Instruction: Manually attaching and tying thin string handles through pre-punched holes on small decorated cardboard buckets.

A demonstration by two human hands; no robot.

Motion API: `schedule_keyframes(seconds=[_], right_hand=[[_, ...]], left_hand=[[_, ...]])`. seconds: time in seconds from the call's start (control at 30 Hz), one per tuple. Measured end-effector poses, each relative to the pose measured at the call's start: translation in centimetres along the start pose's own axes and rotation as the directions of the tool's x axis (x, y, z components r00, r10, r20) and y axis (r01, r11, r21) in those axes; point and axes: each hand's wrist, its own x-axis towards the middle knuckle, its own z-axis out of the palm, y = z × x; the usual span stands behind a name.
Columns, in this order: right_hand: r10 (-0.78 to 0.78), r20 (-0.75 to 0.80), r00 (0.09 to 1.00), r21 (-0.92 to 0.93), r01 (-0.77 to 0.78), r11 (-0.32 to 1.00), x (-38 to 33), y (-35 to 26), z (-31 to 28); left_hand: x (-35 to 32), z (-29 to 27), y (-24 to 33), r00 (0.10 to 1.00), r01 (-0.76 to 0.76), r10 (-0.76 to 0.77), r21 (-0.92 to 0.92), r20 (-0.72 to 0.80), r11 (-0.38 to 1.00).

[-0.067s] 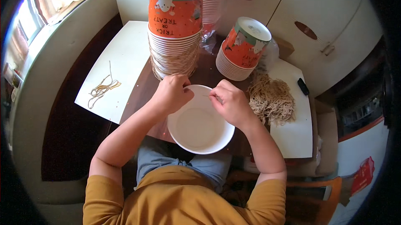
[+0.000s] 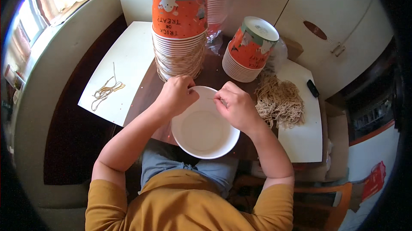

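A white-lined paper bucket (image 2: pixel 205 134) lies at the near edge of the table with its open mouth facing me. My left hand (image 2: pixel 177 97) is closed at its far left rim; whatever those fingers hold is hidden. My right hand (image 2: pixel 235 105), over the far right rim, pinches a thin piece of string (image 2: pixel 211 98), whose short end shows against the white inside. Just beyond my left hand rises a tall stack of upside-down orange and green paper buckets (image 2: pixel 179 16), with string loops (image 2: pixel 178 61) around its lower rims.
A shorter stack of upside-down buckets (image 2: pixel 251 50) leans at the far right. Tangled beige string (image 2: pixel 281 102) is heaped right of my right hand. Loose strands (image 2: pixel 107 91) lie on the white board (image 2: pixel 122 55) at left. A small black object (image 2: pixel 312 88) sits near the right edge.
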Motion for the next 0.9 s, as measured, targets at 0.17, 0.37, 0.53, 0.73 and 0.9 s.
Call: schedule_keyframes(seconds=[0.17,0.37,0.53,0.73,0.9], right_hand=[[0.02,0.011,1.0,-0.002,-0.02,1.0,-0.2,-0.3,0.1],[-0.042,-0.001,0.999,-0.01,0.042,0.999,0.0,1.8,0.4],[-0.117,0.072,0.99,-0.062,0.122,0.991,1.4,2.9,0.1],[-0.211,0.066,0.975,0.027,0.21,0.977,2.7,2.8,0.1],[-0.018,0.14,0.99,0.17,-0.006,0.985,2.0,-2.5,-2.2]], left_hand=[[0.2,0.4,0.2,1.0,0.02,-0.021,0.036,0.021,0.999],[-0.2,0.4,-0.5,0.986,0.024,0.014,-0.222,0.167,0.975],[-1.6,-0.4,-0.1,0.979,0.175,-0.14,-0.267,0.146,0.948],[-4.1,0.5,-0.9,0.982,0.184,-0.181,-0.424,0.049,0.887],[-6.3,-0.1,-1.3,0.932,0.351,-0.299,-0.722,0.206,0.597]])
